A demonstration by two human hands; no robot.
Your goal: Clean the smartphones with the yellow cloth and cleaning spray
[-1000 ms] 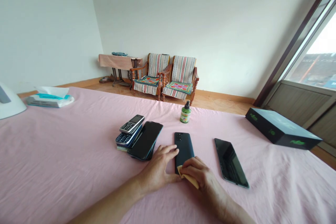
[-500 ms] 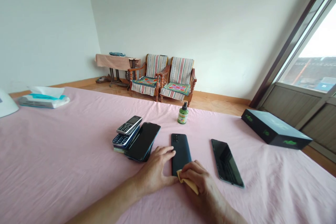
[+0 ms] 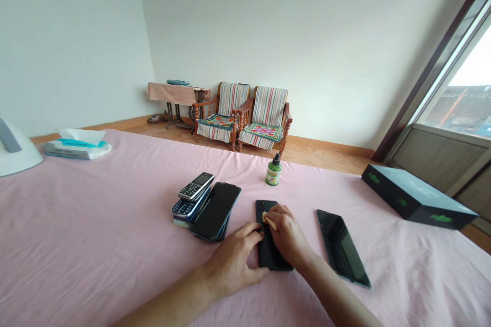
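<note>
A dark smartphone [image 3: 274, 258] lies back up on the pink cloth, its camera block towards the far end. My left hand [image 3: 240, 255] steadies it from the left, fingertips on the side edge and thumb at the near corner. Bunched in the closed fingers of my right hand [image 3: 286, 230] is a small yellow cloth [image 3: 268, 219], pressed on the phone's back near the cameras. Another smartphone [image 3: 343, 245], glossy screen up, lies to the right. On the left, a keypad phone [image 3: 196, 186] tops a stack beside a black smartphone [image 3: 217, 209] that rests on another.
A green spray bottle [image 3: 273, 169] stands beyond the phone. At the right is a black box [image 3: 418, 196]. Far left are a tissue pack [image 3: 79, 148] and a partly visible white object [image 3: 17, 150]. Two wooden armchairs [image 3: 263, 112] stand by the wall.
My right hand has slid the yellow cloth from the phone's near end up to its camera end. My left hand keeps its place on the phone. The view has shifted slightly.
</note>
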